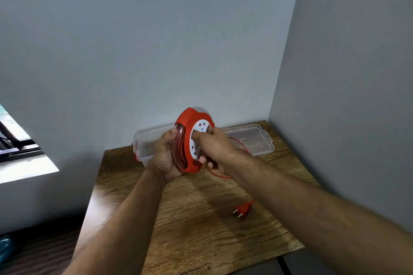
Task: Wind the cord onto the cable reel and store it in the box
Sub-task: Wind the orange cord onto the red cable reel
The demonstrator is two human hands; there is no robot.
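A red cable reel [187,118] with a white socket face is held upright above the wooden table [190,219]. My left hand [164,156] grips its left rim, where red cord windings show. My right hand [212,144] presses on the white socket face, fingers curled around it. A thin red cord [218,175] runs loose from the reel down to the table and passes under my right forearm. Its red two-pin plug [242,209] lies on the table, right of centre. A clear plastic box [146,140] stands behind the reel, partly hidden by my hands.
The box's clear lid [252,138] lies flat at the back right of the table. Grey walls close in behind and on the right. A window sill [24,167] is at the left. The table's front edge lies near the bottom of the view.
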